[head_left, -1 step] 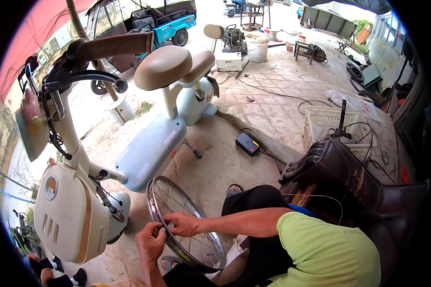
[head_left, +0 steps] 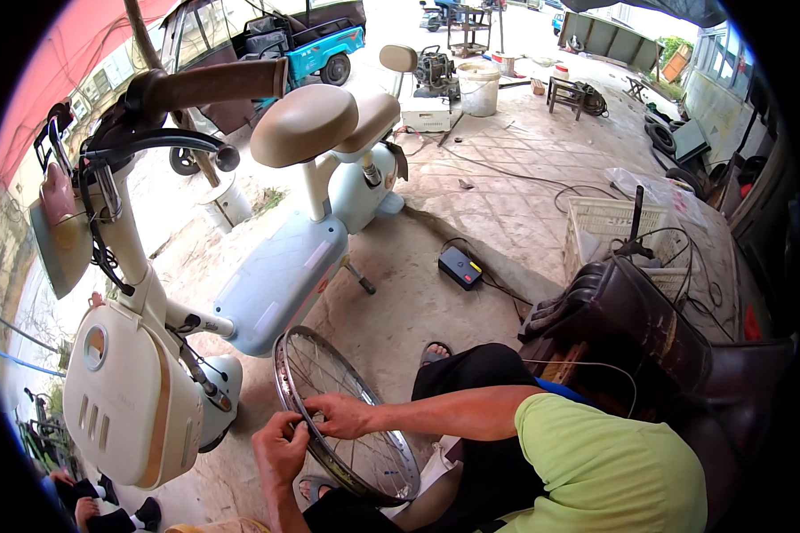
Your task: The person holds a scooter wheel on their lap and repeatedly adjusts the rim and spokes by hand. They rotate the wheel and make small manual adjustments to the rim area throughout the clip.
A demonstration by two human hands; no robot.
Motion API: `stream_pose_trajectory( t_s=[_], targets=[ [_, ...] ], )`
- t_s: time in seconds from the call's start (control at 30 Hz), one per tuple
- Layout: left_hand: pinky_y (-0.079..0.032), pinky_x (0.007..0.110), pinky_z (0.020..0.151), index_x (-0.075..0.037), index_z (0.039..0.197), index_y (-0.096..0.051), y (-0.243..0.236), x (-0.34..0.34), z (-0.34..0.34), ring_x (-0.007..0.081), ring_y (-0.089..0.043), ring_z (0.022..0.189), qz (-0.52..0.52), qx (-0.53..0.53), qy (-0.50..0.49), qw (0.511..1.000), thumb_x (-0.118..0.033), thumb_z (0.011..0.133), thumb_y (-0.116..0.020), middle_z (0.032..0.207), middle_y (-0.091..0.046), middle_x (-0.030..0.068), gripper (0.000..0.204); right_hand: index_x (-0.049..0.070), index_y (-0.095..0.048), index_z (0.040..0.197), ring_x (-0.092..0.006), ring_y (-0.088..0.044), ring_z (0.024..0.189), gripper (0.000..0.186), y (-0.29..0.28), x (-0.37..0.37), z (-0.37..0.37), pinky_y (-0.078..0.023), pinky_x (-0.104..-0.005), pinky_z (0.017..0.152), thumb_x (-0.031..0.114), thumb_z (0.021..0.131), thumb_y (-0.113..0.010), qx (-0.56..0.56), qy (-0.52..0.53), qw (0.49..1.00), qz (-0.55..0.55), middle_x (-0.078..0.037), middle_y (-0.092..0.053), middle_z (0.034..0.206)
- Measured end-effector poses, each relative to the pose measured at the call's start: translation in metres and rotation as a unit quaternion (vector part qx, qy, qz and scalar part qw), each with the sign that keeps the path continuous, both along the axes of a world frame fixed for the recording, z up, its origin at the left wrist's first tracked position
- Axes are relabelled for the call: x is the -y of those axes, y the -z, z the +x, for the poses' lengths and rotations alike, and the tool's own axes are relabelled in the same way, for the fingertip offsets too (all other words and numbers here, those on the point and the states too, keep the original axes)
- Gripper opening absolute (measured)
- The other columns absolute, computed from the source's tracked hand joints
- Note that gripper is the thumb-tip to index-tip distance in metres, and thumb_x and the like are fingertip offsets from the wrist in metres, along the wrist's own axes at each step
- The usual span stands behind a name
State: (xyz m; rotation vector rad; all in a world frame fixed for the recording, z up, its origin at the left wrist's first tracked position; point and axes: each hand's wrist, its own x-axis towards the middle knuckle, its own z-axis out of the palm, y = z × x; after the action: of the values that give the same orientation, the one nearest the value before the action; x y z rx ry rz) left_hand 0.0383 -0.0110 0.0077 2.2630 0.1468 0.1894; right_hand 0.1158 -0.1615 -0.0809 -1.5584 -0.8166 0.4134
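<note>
A bare spoked metal wheel [head_left: 378, 466] with no tyre stands upright on the concrete in front of my black trousers. My left hand [head_left: 280, 449] comes up from the lower edge and pinches the rim at its near left side. My right hand [head_left: 340, 415] reaches in from the right, out of a green sleeve, with its fingers closed on the rim and spokes just above the left hand. The two hands almost touch. My sandalled foot [head_left: 434, 353] rests behind the wheel.
A pale blue scooter [head_left: 280, 266] with tan seats and a cream front panel [head_left: 116, 400] stands close on the left. A black box with cables [head_left: 460, 266], a white crate [head_left: 613, 222] and a dark leather seat [head_left: 636, 324] lie right. Another person's feet [head_left: 80, 508] show bottom left.
</note>
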Motion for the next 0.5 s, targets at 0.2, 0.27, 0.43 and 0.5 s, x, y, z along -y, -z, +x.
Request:
stream_pose_trajectory(
  t_s=[0.2, 0.27, 0.43, 0.5],
  targets=[
    [-0.035, 0.022, 0.046, -0.004, 0.093, -0.06, 0.003, -0.017, -0.003, 0.0056, -0.041, 0.047, -0.309, 0.015, -0.102, 0.945, -0.008, 0.087, -0.065, 0.06, -0.049, -0.0005, 0.008, 0.003, -0.063, 0.114, -0.0363, -0.067, 0.092, 0.033, 0.002, -0.005, 0.0, -0.052, -0.0398, 0.078, 0.01, 0.082, -0.065, 0.014, -0.009, 1.0, 0.005, -0.023, -0.067, 0.103],
    [-0.035, 0.023, 0.041, -0.009, 0.094, -0.052, 0.002, -0.029, -0.003, 0.007, -0.037, 0.045, -0.493, -0.004, -0.092, 0.865, -0.015, 0.092, -0.058, 0.063, -0.046, 0.0, 0.009, 0.002, -0.064, 0.11, -0.0325, -0.064, 0.074, 0.031, 0.002, -0.002, 0.0, -0.051, -0.0383, 0.066, 0.007, 0.079, -0.064, 0.039, 0.009, 0.999, -0.01, -0.021, -0.066, 0.092],
    [-0.037, 0.024, 0.042, -0.012, 0.099, -0.056, 0.02, -0.034, 0.0, 0.015, -0.052, 0.058, -0.65, -0.033, -0.09, 0.754, -0.026, 0.098, -0.054, 0.085, -0.06, 0.007, 0.014, 0.001, -0.066, 0.11, -0.0337, -0.069, 0.099, 0.03, -0.018, -0.001, 0.0, -0.053, -0.0394, 0.087, 0.011, 0.082, -0.066, -0.001, 0.014, 0.999, -0.036, -0.021, -0.07, 0.1],
    [-0.036, 0.024, 0.041, -0.011, 0.094, -0.055, 0.024, -0.03, 0.001, 0.014, -0.051, 0.056, -0.658, -0.041, -0.097, 0.746, -0.026, 0.099, -0.054, 0.083, -0.061, 0.0071, 0.016, 0.0, -0.065, 0.111, -0.0337, -0.068, 0.1, 0.029, -0.024, 0.0, 0.001, -0.053, -0.0392, 0.088, 0.013, 0.085, -0.066, -0.033, -0.008, 0.999, -0.031, -0.021, -0.07, 0.102]
  ],
)
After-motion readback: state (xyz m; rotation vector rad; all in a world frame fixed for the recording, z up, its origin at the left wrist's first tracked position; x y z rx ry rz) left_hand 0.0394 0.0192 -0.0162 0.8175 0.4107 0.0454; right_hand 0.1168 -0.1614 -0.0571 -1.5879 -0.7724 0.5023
